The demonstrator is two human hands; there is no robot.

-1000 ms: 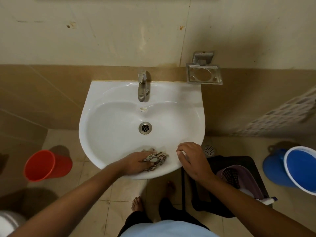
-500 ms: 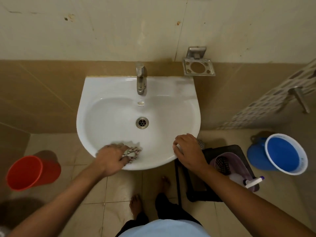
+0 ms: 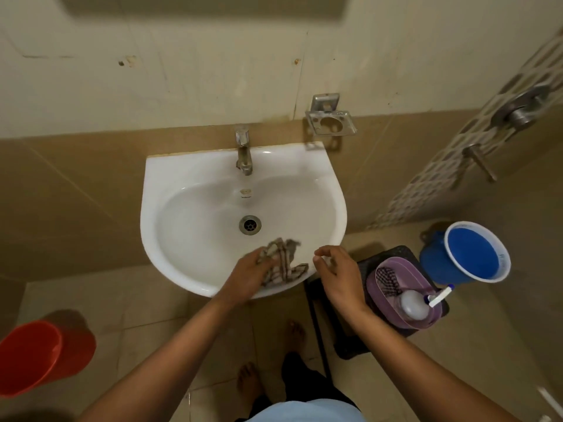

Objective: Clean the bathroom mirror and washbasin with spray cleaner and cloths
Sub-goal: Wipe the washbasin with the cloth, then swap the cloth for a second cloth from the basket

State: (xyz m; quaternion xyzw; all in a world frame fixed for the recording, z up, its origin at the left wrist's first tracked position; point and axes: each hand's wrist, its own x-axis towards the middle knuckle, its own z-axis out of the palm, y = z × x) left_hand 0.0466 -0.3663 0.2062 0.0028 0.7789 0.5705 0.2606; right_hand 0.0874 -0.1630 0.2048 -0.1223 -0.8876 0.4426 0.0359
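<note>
So the checked cloth is a limp, light rag, probably damp, so it bunches and drags instead of sliding flat. Best bet is grabbing it in a wad with the whole palm on top, not by a corner, or it just trails behind. Nothing fragile here, but I'd guess the glazed porcelain is slick when wet, so the rag will skate easily.

The left hand has its fingers curled down into the crumpled cloth, gripping a bunch of it and pressing it onto the front inner slope of the washbasin. Loose folds spill out past the fingertips toward the drain, and one tail lies off to the thumb side on the front rim.

The right hand sits just beside that tail, holding nothing as far as I can tell. Fingers are loosely bent, thumb and forefinger close together, hovering at or lightly on the rim; actual contact is too blurry to call.

Further out from the fingers: the tap is at the far side of the bowl. Beyond the right wrist a purple basket on a dark stool holds the spray bottle and another cloth. A blue bucket stands past that, an orange bucket well off to the left.
</note>
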